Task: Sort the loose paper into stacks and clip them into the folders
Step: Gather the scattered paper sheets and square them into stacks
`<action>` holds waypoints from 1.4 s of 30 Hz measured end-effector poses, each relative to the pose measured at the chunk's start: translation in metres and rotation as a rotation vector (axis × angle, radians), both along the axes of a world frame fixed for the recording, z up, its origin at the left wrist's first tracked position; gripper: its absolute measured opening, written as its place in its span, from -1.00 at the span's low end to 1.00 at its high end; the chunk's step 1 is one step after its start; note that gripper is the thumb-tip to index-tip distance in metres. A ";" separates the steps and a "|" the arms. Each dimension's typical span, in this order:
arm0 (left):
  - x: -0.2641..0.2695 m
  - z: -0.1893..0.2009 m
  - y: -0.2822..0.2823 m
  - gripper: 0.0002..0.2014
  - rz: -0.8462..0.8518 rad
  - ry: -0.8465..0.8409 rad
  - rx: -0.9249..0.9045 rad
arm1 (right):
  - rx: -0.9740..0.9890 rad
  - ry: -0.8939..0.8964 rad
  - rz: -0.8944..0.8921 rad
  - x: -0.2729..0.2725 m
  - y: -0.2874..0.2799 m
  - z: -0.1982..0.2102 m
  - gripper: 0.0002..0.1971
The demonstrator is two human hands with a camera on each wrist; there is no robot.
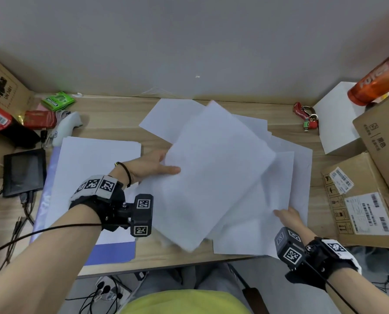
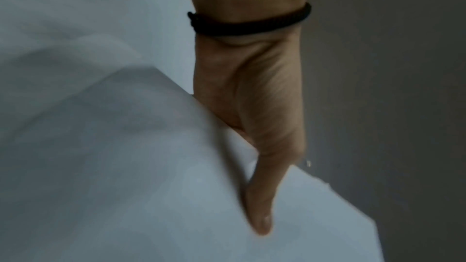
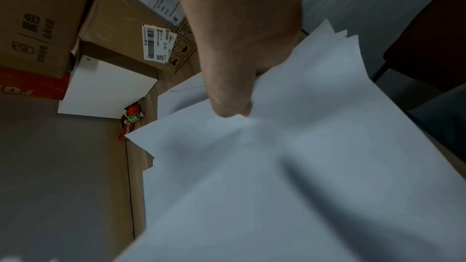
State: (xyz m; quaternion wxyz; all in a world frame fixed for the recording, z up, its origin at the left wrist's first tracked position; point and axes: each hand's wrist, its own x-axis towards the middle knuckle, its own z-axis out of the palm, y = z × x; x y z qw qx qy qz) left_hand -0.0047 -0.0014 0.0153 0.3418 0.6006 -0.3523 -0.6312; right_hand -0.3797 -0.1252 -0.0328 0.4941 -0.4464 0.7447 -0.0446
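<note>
Head view: on the wooden tabletop [image 1: 112, 114] a loose heap of white sheets [image 1: 286, 177] spreads from centre to 3 o'clock; their number cannot be counted. The left hand [image 1: 152, 165] grips a raised, tilted bundle [image 1: 211, 177] at its left edge, thumb on top and the other fingers hidden beneath. The right hand [image 1: 287, 217], at 5 o'clock, holds the near edge of the heap, its fingers hidden under the paper. At 9 o'clock one squared stack [image 1: 94, 168] lies on a blue folder [image 1: 112, 252]. Clutter crowds the left edge: a tablet [image 1: 24, 171], a white controller [image 1: 64, 126], a red packet [image 1: 39, 118], a green packet [image 1: 57, 100], a dark bottle [image 1: 1, 123] and one cardboard box [image 1: 3, 85]. On the right stand a white box [image 1: 338, 123], two cardboard boxes [image 1: 365, 200] and an orange bottle [image 1: 377, 80]; a red keychain [image 1: 306, 117] lies just beside the white box.

Left wrist view: the left hand [image 2: 252, 107], with a black band [image 2: 249, 24] at the wrist, presses its thumb [image 2: 262, 202] on the bundle [image 2: 126, 166]; the other fingers are hidden.

Right wrist view: the right hand [image 3: 242, 57] pinches the sheets [image 3: 290, 156], whose corners fan out near 1 o'clock. Beyond, at 10 o'clock, are the cardboard boxes [image 3: 105, 17], the white box [image 3: 105, 89] and the keychain [image 3: 131, 121], touching the paper's corner.
</note>
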 end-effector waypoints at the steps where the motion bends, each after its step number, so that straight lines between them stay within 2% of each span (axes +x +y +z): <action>1: 0.000 -0.001 0.001 -0.50 0.094 0.077 -0.012 | 0.025 -0.004 0.012 0.003 0.001 0.001 -0.61; 4: -0.001 -0.010 0.002 -0.34 0.317 0.218 -0.006 | 0.093 -0.074 0.058 0.010 0.003 0.003 -0.59; 7: -0.010 -0.025 0.004 -0.59 0.408 0.171 0.043 | 0.119 -0.175 0.083 0.017 0.008 0.011 -0.61; 10: -0.019 -0.049 0.012 -0.65 0.368 0.079 0.202 | 0.119 -0.235 0.094 0.021 0.011 0.014 -0.62; 13: -0.027 -0.062 0.023 -0.51 0.268 0.015 0.388 | 0.155 -0.246 0.102 0.023 0.012 0.014 -0.65; 15: -0.033 -0.062 0.028 -0.53 0.231 0.003 0.427 | 0.161 -0.254 0.102 0.021 0.013 0.013 -0.73; 19: -0.043 -0.057 0.031 -0.59 0.171 0.046 0.400 | 0.236 -0.279 0.114 0.016 0.015 0.009 -0.75; 22: -0.051 -0.058 0.028 -0.51 0.130 0.024 0.354 | 0.256 -0.274 0.076 0.022 0.019 0.003 -0.86; 27: -0.061 -0.061 0.020 -0.54 0.055 -0.028 0.359 | 0.384 -0.494 -0.128 0.035 0.033 0.001 -0.60; 29: -0.064 -0.058 0.017 -0.54 0.081 -0.046 0.307 | 0.412 -0.454 -0.074 0.042 0.037 0.008 -0.60; 33: -0.070 -0.055 0.014 -0.58 0.130 -0.116 0.246 | 0.260 -0.289 0.069 0.046 0.038 -0.002 -0.34; 36: -0.071 -0.058 0.017 -0.56 0.018 -0.185 0.294 | 0.227 -0.247 0.125 0.049 0.040 -0.010 -0.43; 39: -0.071 -0.064 0.020 -0.29 -0.130 -0.256 0.306 | 0.158 -0.211 0.164 0.050 0.044 -0.015 -0.62; 40: -0.070 -0.067 0.020 -0.24 -0.134 -0.251 0.294 | 0.146 -0.205 0.181 0.049 0.044 -0.013 -0.66; 42: -0.072 -0.059 0.018 -0.31 -0.083 -0.202 0.250 | 0.127 -0.263 0.216 0.047 0.045 -0.003 -0.68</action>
